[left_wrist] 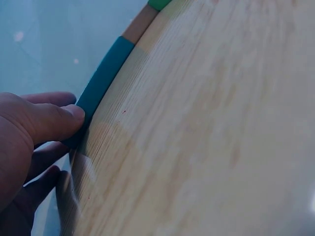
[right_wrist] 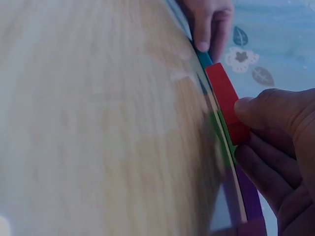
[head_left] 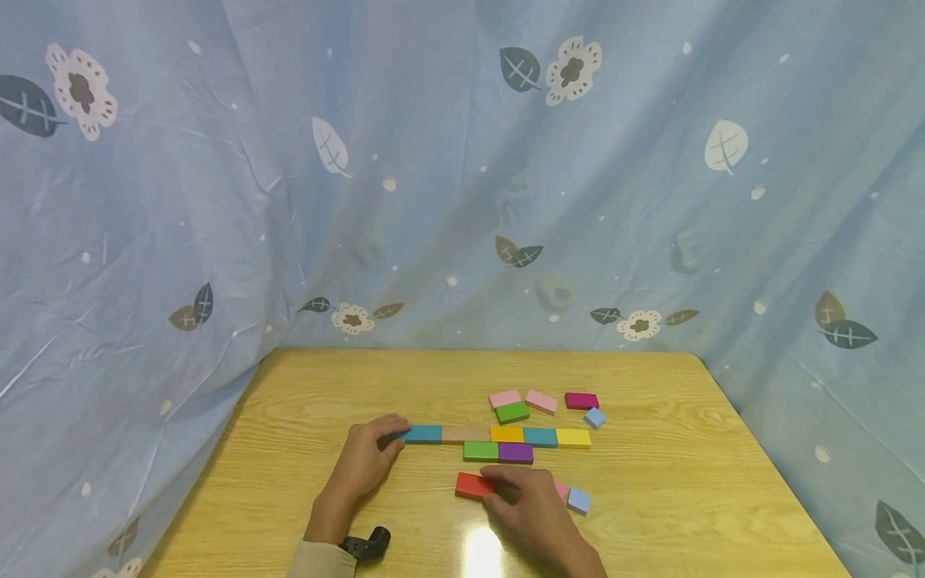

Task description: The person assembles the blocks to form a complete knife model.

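A row of blocks runs across the table, with a blue block [head_left: 422, 434] at its left end. Beyond it come a natural wood block [head_left: 466, 435], an orange block [head_left: 507, 434], a second blue block [head_left: 540, 437] and a yellow block [head_left: 574, 437]. My left hand [head_left: 361, 461] pinches the left-end blue block between thumb and fingers. Against the row's near side lie a green block [head_left: 480, 452] and a purple block [head_left: 515, 453]. Nearer to me, my right hand [head_left: 533, 506] holds a red block [right_wrist: 226, 101] by its right end; the right wrist view shows it overlapping the green block.
Behind the row lie two pink blocks [head_left: 541, 401], another green block [head_left: 512, 413], a magenta block [head_left: 581, 400] and a small light-blue block [head_left: 595, 417]. Beside my right hand are a partly hidden pink block [head_left: 560, 490] and a light-blue block [head_left: 579, 500]. A curtain [head_left: 448, 201] surrounds the table.
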Motion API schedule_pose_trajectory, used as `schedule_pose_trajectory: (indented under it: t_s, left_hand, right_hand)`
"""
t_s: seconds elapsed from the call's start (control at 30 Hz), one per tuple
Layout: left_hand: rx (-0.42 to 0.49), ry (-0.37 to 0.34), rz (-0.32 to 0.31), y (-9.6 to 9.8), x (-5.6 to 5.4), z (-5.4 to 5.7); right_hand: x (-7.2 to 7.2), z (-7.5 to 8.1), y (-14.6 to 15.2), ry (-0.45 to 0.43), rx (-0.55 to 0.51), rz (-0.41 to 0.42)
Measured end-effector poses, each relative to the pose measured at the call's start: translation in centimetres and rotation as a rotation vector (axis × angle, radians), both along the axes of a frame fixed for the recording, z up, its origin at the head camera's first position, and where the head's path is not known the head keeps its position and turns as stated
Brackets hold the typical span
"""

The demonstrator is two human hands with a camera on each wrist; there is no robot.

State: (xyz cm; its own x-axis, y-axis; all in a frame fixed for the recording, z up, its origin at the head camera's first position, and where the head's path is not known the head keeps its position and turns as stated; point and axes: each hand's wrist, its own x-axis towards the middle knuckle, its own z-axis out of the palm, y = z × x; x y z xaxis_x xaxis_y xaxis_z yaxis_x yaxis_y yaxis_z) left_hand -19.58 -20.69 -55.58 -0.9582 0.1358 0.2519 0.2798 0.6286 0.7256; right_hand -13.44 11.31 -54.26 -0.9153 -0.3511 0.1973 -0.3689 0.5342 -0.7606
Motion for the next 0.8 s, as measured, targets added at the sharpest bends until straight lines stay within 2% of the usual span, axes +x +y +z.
schedule_pose_trajectory:
  t_s: [0.27, 0.43, 0.5, 0.63, 0.73, 0.8]
  left_hand:
    - [-0.011, -0.007, 0.003, -0.1, 0.1, 0.1]
    - [-0.004, -0.016, 0.003, 0.0, 0.1, 0.1]
    - [-0.004, -0.019, 0.001, 0.0, 0.1, 0.1]
    - [-0.008, -0.016, 0.000, 0.0, 0.2, 0.0]
    - [-0.008, -0.014, 0.005, 0.0, 0.1, 0.0]
    - [-0.006, -0.014, 0.007, 0.0, 0.1, 0.0]
  right_hand:
    - [-0.8, 0.3, 0.9, 0.028, 0.021, 0.017]
    - [-1.0, 0.0, 0.8, 0.056, 0.082, 0.019]
    - [-1.0, -0.1, 0.8, 0.094, 0.105, 0.013]
    - [-0.7, -0.1, 0.5, 0.160, 0.052, 0.014]
    - [-0.6, 0.0, 0.2, 0.141, -0.025, 0.048]
    - [-0.6, 0.1, 0.0, 0.124, -0.033, 0.066]
